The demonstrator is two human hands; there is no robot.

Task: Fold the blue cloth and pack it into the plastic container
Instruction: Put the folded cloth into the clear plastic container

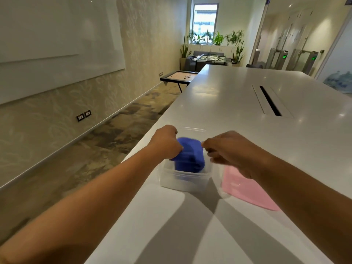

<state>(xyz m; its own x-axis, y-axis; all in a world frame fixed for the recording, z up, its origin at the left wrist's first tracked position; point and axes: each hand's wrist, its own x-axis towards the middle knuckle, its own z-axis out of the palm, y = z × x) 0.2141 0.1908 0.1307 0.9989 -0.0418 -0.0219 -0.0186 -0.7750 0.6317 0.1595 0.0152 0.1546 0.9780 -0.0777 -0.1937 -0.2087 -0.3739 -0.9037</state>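
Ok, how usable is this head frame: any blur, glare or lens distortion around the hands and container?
Head view: motion blur softens the right hand, the blue cloth and the plastic container; the left hand is a little sharper. Wide-angle lens bows the wall lines. Arm shadows cross the table, with small light glints, no heavy glare.

Blue cloth [189, 155]: deep blue fabric, folded into a compact bundle, seated in the open top of the container with its upper part raised above the rim; edges are blurred. Plastic container [183, 181]: clear, rectangular, lidless, set upright near the left edge of the white table; the lower part of the cloth is seen through its translucent walls.
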